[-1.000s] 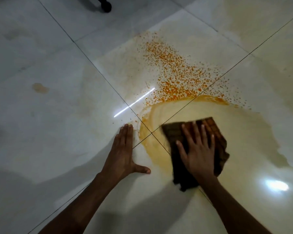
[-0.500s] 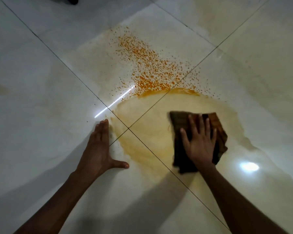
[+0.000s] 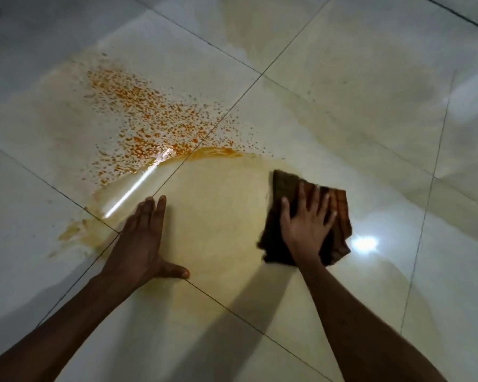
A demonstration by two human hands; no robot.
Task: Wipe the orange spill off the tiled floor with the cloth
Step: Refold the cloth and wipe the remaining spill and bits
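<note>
Head view, looking down at a glossy tiled floor. The right hand is pressing flat on a dark brown cloth, its fingers lying spread and extended across the fabric rather than curled around it; the cloth is lying folded on the floor, at the right edge of a pale yellow wiped smear. The left hand is resting palm-down on the bare tile, fingers straight and together, thumb stretched out to the side, holding nothing; it is lying over a grout line at the near-left edge of the smear. The orange spill is sitting beyond both hands as a band of scattered orange flecks running from upper left toward the centre, ending in a thicker orange rim where it is meeting the smear. A smaller orange streak is lying left of the left hand. Two light reflections are showing on the wet tile, one a bright line near the left hand, one a round spot just right of the cloth.
</note>
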